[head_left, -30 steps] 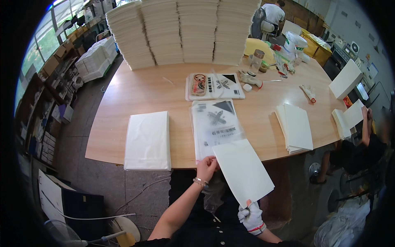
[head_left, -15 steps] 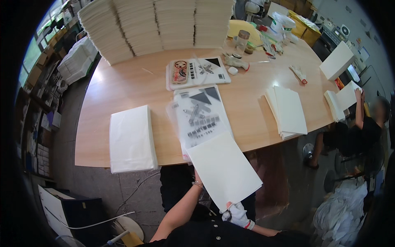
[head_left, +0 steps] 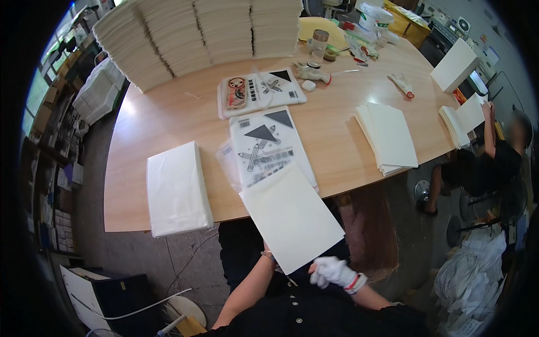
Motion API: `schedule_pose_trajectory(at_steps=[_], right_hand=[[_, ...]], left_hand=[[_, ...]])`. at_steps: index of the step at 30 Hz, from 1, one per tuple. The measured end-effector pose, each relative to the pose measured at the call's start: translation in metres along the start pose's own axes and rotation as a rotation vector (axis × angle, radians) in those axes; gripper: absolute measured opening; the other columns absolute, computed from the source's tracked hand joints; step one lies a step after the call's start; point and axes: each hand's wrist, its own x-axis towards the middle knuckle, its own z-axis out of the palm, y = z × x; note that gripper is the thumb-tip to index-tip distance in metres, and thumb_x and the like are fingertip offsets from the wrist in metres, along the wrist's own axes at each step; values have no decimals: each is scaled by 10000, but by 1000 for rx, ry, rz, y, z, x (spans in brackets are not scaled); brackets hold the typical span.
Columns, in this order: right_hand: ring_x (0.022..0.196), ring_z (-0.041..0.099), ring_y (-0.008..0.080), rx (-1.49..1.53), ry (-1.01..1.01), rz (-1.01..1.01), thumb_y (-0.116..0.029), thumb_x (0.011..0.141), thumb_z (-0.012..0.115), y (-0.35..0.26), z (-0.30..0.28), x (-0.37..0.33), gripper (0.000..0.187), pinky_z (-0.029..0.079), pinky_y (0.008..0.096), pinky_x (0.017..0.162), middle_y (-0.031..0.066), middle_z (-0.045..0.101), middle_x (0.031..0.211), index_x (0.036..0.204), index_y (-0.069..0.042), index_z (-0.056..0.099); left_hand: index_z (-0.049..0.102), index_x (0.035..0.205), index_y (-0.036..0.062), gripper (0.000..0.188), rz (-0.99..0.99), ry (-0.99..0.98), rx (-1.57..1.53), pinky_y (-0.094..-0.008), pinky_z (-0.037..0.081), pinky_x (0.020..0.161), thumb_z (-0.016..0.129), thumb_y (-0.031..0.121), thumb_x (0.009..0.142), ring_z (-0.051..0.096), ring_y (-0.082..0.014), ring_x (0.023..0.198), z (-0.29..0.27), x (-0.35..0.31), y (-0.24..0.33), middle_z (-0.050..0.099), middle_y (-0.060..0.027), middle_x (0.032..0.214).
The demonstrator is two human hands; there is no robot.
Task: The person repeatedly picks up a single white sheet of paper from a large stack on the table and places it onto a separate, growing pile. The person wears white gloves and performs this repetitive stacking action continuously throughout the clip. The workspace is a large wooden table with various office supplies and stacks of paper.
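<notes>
A thin stack of white paper (head_left: 293, 220) slants over the table's front edge, its far end overlapping a printed clear plastic bag (head_left: 264, 140); whether that end lies inside the bag I cannot tell. My left hand (head_left: 267, 249) reaches under the paper's left side and holds it up, its fingers hidden below. Beside the near right edge of the paper is my right hand (head_left: 332, 272) in a white glove, empty, its fingers loosely apart and slightly blurred. More printed bags (head_left: 261, 92) lie farther back, with a small patterned case (head_left: 236, 93) on top.
A wrapped white paper stack (head_left: 178, 188) stands at the left, fanned paper stacks (head_left: 387, 137) at the right. Tall paper piles (head_left: 196, 39) line the back. Gloves (head_left: 401, 85), a jar (head_left: 318, 46) and scissors lie about. A seated person (head_left: 499, 140) handles paper at far right.
My right hand has let go of the paper's near edge and shifted up and to the right. The paper sits a little farther left and forward. The view has turned slightly.
</notes>
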Motion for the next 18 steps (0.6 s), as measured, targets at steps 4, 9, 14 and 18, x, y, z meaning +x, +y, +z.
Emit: schedule_pose_trajectory(at_steps=[4, 9, 14, 18], right_hand=[[687, 556, 330, -840, 1190, -903, -252, 803, 537, -22, -53, 12, 205, 452, 396, 609, 133, 558, 729, 846, -52, 530], [662, 559, 285, -305, 591, -550, -305, 864, 440, 14, -79, 38, 256, 456, 369, 577, 118, 580, 781, 933, -68, 509], [656, 556, 205, 1042, 127, -263, -400, 886, 381, 29, -41, 25, 334, 434, 320, 519, 121, 569, 891, 1101, -144, 376], [627, 556, 178, 764, 10, -318, -331, 893, 420, 50, -4, 45, 237, 443, 311, 537, 93, 580, 840, 989, -117, 454]], left_hand=[[481, 1138, 45, 351, 399, -12, 1096, -348, 468, 734, 396, 268, 879, 565, -234, 894, 6, 8, 31, 567, -122, 1049], [451, 1171, 56, 382, 60, 14, 125, -352, 459, 757, 340, 295, 894, 535, -240, 952, 13, 12, 18, 534, -124, 1105], [470, 1137, 38, 355, 128, 68, 83, -339, 474, 717, 346, 265, 893, 559, -234, 892, 11, 16, 12, 555, -128, 1054], [485, 1109, 24, 335, 169, 64, 77, -329, 486, 684, 351, 240, 891, 578, -229, 844, 11, 20, 16, 572, -132, 1013]])
